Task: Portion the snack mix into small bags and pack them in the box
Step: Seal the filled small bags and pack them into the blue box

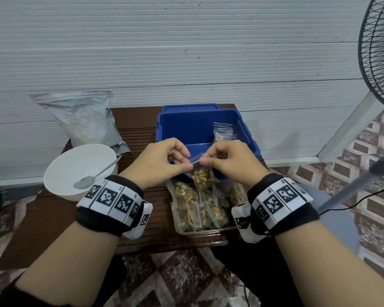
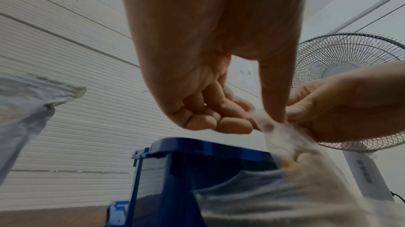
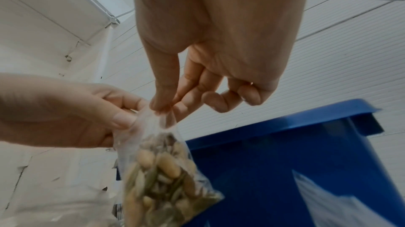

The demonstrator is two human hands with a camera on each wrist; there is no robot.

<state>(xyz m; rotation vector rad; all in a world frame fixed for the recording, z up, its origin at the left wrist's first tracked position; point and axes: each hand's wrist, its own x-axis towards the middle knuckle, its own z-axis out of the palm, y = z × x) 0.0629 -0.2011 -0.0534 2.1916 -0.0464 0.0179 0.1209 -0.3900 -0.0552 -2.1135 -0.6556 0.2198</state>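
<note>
left hand (image 1: 159,161): my thumb and forefinger pinch the left end of the bag's top edge.
right hand (image 1: 231,161): i pinch the right end of that edge, other fingers curled.
bag (image 1: 201,177): clear, holding snack mix, hanging from both hands above the box's near rim.
box (image 1: 186,125): blue, open, with a filled bag (image 1: 223,131) leaning at its right wall.
tray (image 1: 208,232): clear, just in front of the box, full of filled bags.
bowl (image 1: 60,171): white, at my left, a spoon (image 1: 93,177) resting in it.
</note>
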